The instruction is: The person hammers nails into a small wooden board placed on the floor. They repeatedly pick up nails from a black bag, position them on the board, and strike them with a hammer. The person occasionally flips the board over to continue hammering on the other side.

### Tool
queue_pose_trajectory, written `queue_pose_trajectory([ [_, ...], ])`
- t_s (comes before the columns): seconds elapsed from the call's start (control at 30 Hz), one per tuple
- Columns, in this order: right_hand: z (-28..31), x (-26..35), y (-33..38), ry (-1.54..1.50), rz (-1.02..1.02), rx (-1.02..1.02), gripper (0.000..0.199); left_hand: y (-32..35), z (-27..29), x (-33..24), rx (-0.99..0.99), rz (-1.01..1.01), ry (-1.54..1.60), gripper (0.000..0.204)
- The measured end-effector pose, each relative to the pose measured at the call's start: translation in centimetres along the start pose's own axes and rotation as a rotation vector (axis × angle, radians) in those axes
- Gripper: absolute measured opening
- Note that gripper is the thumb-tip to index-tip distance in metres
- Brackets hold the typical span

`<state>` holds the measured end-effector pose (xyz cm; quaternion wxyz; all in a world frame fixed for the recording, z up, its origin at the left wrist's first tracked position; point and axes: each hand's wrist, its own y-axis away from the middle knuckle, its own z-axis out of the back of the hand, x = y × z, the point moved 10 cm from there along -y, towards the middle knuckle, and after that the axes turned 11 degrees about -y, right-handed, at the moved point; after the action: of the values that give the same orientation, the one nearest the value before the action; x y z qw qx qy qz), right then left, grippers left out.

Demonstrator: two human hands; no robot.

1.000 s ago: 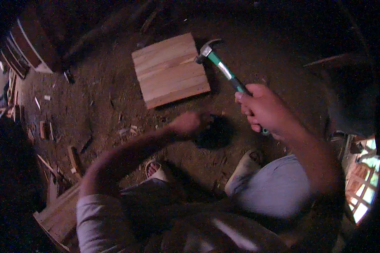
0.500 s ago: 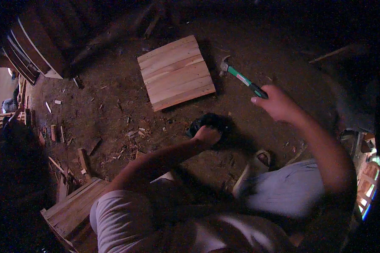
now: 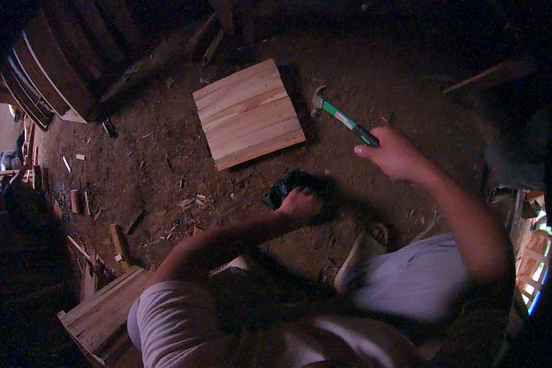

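The fingertips of the left hand (image 3: 302, 205) are hidden in a dark, shiny bag (image 3: 286, 186), so it cannot be told if they are pinched together or spread apart. What is kept in the bag cannot be seen, and its side right of those fingers is lost in shadow. The right hand (image 3: 397, 153) is wrapped tight around the black grip of a green hammer (image 3: 340, 115); the grip's end is covered by the palm. The hammer's head is pointed up and left from the right fingers, but how high it is held is hard to tell. Below and left of the left fingers, a wooden box (image 3: 98, 310) is partly covered by the sleeve (image 3: 172, 319). Below and right of them, a pale shoe (image 3: 357, 254) is half lost in the dark. Past the left fingers, a square wooden panel (image 3: 249, 116) is laid on the dirt floor (image 3: 159, 144), and all four of its edges can be seen. Its near edge is kept apart from the bag, and a gap is left between its right edge and the hammer's head. More room is given by the dirt left of the left fingers, past some scattered wood chips (image 3: 193, 201).
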<state>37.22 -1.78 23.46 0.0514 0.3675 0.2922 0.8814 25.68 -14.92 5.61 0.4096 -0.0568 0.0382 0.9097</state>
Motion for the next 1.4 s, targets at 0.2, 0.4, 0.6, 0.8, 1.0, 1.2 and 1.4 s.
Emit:
queue_pose_trajectory([
  [0.2, -0.5, -0.4, -1.0, 0.020, 0.023, 0.035, 0.030, -2.3, 6.3, 4.3, 0.066, 0.181, 0.553, 0.015],
  [0.4, -0.5, 1.7, -0.7, -0.014, 0.025, 0.022, 0.030, 0.8, 11.1, 22.9, -0.451, 0.647, 1.025, 0.025],
  [0.6, -2.0, 1.9, -2.1, -0.109, 0.053, 0.030, 0.029, 15.5, 11.6, 29.0, -0.997, 1.004, 0.985, 0.024],
  [0.8, -2.0, 0.1, -0.2, -0.212, -0.138, 0.134, 0.023, 18.0, 5.3, 28.5, -1.196, 1.039, 0.748, 0.016],
  [1.0, -2.0, -1.4, -0.2, -0.286, -0.210, 0.118, 0.023, 17.2, -0.5, 29.8, -1.141, 1.260, 0.901, 0.017],
  [1.2, -1.5, -2.1, -0.4, -0.232, -0.206, 0.117, 0.028, 16.6, 3.3, 27.3, -1.243, 1.220, 0.500, 0.016],
  [1.4, -2.2, -1.2, -0.4, -0.224, -0.202, 0.131, 0.024, 16.6, 3.6, 27.6, -1.207, 1.268, 0.349, 0.018],
])
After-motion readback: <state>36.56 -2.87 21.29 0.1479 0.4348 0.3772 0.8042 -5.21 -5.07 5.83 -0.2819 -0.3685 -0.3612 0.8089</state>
